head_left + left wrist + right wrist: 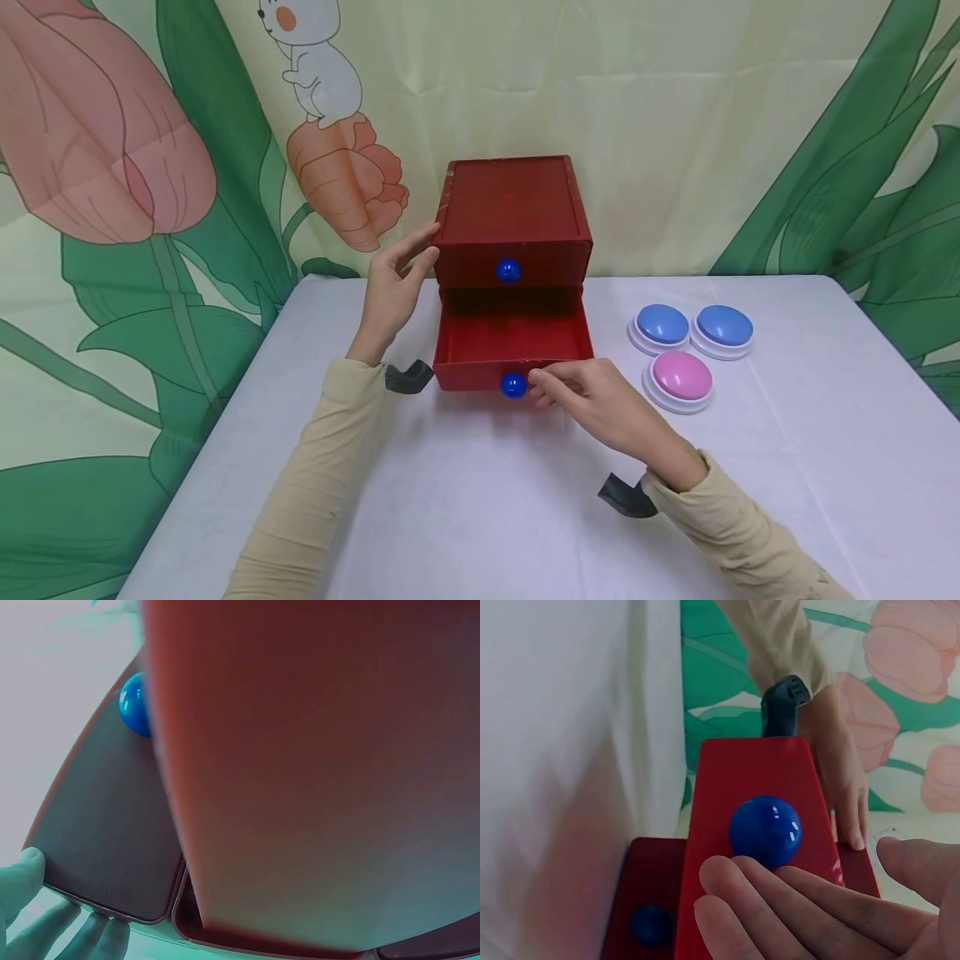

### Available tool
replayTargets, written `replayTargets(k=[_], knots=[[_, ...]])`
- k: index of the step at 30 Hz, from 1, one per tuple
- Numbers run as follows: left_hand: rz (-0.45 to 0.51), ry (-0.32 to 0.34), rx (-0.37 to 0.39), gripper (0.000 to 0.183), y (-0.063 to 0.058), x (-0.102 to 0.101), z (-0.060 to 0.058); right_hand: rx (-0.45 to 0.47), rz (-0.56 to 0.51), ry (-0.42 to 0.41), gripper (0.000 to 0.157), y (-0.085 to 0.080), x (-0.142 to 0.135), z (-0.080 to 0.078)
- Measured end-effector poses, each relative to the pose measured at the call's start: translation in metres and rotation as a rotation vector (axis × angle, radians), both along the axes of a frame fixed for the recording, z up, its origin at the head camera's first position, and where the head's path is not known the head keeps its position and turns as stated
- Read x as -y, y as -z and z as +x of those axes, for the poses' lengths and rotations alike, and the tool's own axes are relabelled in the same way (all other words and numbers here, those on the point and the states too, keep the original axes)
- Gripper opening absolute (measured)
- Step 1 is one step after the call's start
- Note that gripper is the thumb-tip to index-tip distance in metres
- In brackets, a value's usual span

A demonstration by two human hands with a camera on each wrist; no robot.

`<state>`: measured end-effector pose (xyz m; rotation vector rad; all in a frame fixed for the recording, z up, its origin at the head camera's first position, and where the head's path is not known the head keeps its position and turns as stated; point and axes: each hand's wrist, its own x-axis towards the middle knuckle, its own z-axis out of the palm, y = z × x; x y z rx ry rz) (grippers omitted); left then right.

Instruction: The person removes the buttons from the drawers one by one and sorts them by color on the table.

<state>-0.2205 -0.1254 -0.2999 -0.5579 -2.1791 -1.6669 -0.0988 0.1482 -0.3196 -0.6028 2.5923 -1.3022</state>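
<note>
The red drawer box (513, 200) is standing at the middle of the far edge of the table (465, 517), with its front turned to the person. Its upper drawer (465, 265) is closed and carries an upper blue knob (507, 271). The lower drawer (468, 377) stands open toward the near edge of the table, so that its red inside can be seen, and a lower blue knob (513, 386) is on its front.

The left hand (393, 287) rests against the left side of the box, with the thumb near the front corner; its fingers are nearly straight and not clenched. The right hand (592, 396) is at the front of the lower drawer, just beside the lower blue knob. It is released, with thumb and fingers apart; whether the fingertips touch this knob, I cannot tell.

Between the box and the right edge of the table there are two blue buttons (662, 323) side by side, and one pink button (681, 375) is placed closer to the near edge, all on white bases. Behind the far edge hangs a printed curtain (645, 150)
</note>
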Motion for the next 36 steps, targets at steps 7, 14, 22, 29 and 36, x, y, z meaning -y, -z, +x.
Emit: replayTargets(k=[7,14,22,29,36], knots=[[-0.002,0.0,-0.001,0.042,0.0,0.0,0.0,0.033,0.015,0.004,0.035,0.009,0.004,-0.004],[-0.004,-0.002,-0.004,0.042,0.0,0.0,0.0,0.039,-0.016,-0.003,0.038,0.018,0.007,-0.007],[-0.001,-0.002,0.009,0.042,0.0,0.001,0.001,0.077,-0.051,-0.017,0.044,0.025,0.014,-0.008],[-0.001,0.002,0.005,0.042,0.001,0.001,0.0,0.085,-0.072,-0.033,0.046,0.029,0.017,-0.01],[-0.002,-0.002,0.008,0.041,-0.001,0.0,0.0,0.064,-0.073,-0.02,0.045,0.03,0.017,-0.013]])
